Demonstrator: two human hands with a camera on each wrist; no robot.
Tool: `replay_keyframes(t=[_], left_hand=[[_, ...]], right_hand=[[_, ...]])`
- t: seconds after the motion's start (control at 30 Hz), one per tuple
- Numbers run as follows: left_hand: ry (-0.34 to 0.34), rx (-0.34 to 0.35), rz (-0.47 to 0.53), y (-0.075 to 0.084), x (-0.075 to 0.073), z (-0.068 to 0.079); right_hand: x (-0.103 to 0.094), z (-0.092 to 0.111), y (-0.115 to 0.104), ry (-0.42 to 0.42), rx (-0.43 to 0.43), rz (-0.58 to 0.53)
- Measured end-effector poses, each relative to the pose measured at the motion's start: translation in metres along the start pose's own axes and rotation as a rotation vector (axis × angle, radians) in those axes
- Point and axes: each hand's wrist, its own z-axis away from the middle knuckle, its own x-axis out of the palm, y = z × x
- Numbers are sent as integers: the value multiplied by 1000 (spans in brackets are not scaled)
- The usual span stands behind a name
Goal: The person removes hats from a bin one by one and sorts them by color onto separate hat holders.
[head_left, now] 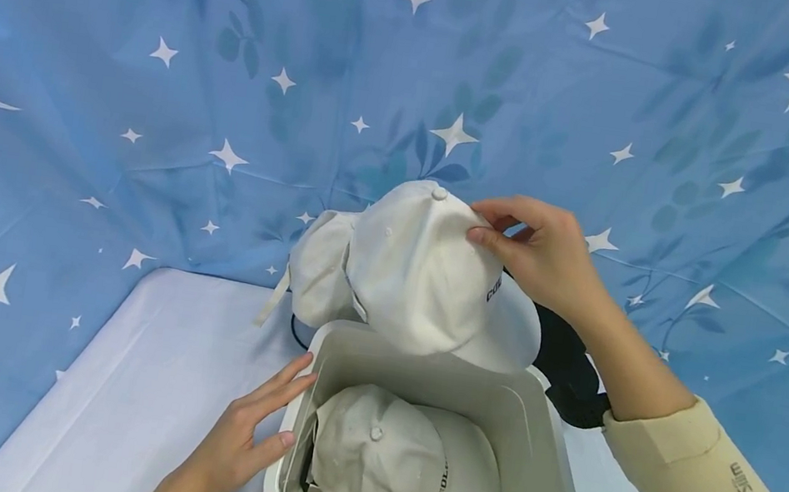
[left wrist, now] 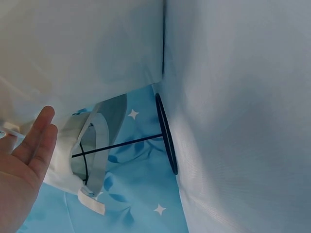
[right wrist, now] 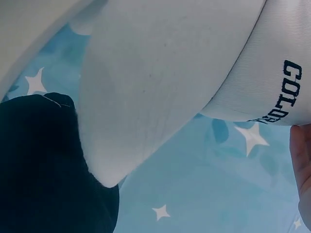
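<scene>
My right hand pinches a white baseball cap by the front of its crown, thumb and fingertips on the cloth. The cap hangs over the far rim of a light grey plastic bin, its brim toward the right. In the right wrist view, dark lettering shows on the cap's front, with the brim below. Another white cap lies inside the bin, crown up, brim to the right. My left hand has its fingers extended at the bin's left rim.
Behind the bin, a further white cap sits on a black wire stand, its strap hanging down. Something black, made of cloth, stands behind the bin's right corner. A white table meets a blue star-patterned curtain.
</scene>
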Motion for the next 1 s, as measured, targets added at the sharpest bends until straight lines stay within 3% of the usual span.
replay_keyframes(t=[0.33, 0.57, 1.0], left_hand=[[-4, 10, 4, 0, 2, -1], [13, 15, 7, -1, 1, -1], [14, 20, 28, -3, 2, -1]], right_hand=[[9, -21, 1, -11, 54, 53], [34, -38, 4, -11, 41, -30], [71, -51, 12, 62, 40, -60]])
